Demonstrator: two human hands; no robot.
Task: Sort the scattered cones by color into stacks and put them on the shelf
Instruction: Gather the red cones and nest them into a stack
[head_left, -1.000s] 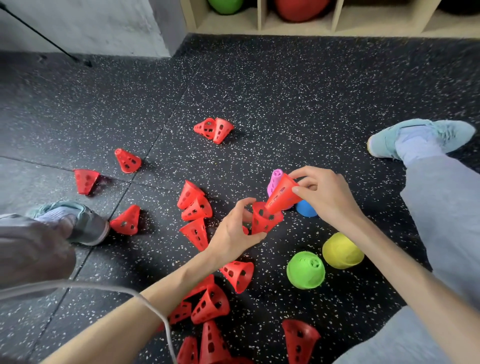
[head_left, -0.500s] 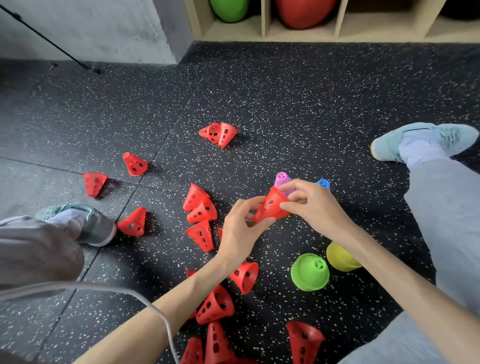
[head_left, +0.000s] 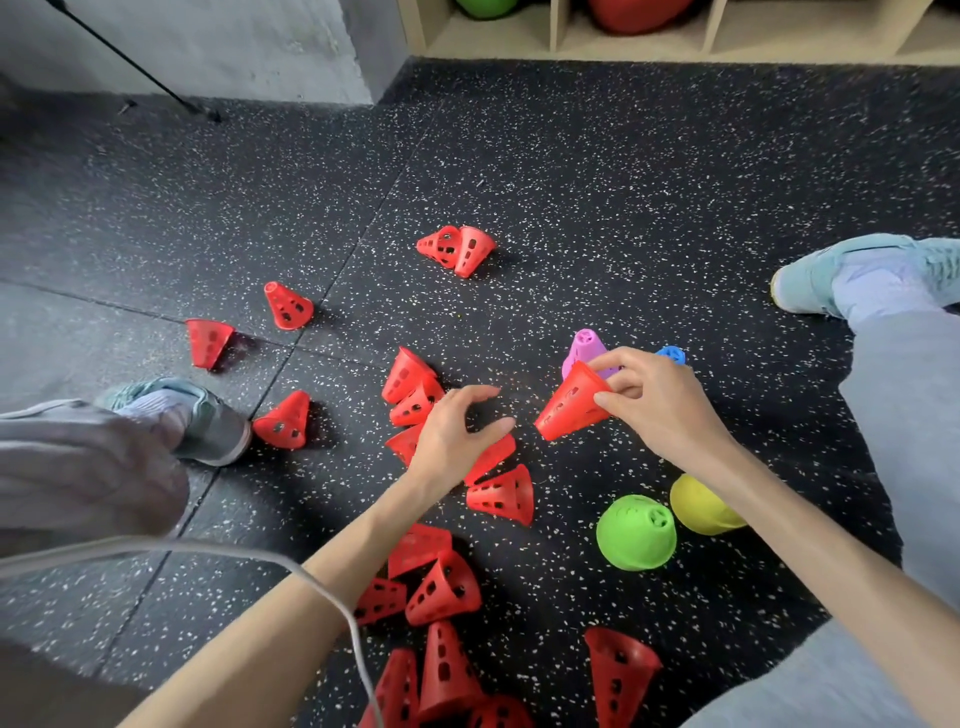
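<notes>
R hand (head_left: 660, 410) pinches red cone stack (head_left: 571, 405) by narrow end, tilted, wide mouth down-left, lifted off floor (head_left: 571, 182). L hand (head_left: 457, 436) now apart from that stack, w/ a gap between; half a sec ago touching it, both hands on it together. L fingers now loosely curled, gripping nothing, hovering over loose red cones (head_left: 415, 400) near floor centre; contact w/ those below can't tell.

Purple stack (head_left: 584, 348) & blue stack (head_left: 671, 355) upright just behind R hand, partly hidden by it. Green stack (head_left: 636, 530) & yellow stack (head_left: 698, 504) upright side by side, touching or nearly, toward R side of floor, under R forearm. Same spots as before.

Other red cones scattered: pair (head_left: 457, 249) lying touching toward far side; single upright (head_left: 287, 306), single inverted (head_left: 208, 340), one on side (head_left: 283, 421) by L shoe (head_left: 208, 421); one on side (head_left: 501, 493) just below L hand; heap (head_left: 441, 587) at near edge btwn forearms; one inverted (head_left: 618, 670) near R knee.

Shelf (head_left: 556, 36) along far edge, no cones on it. White cable (head_left: 208, 545) across L forearm.
</notes>
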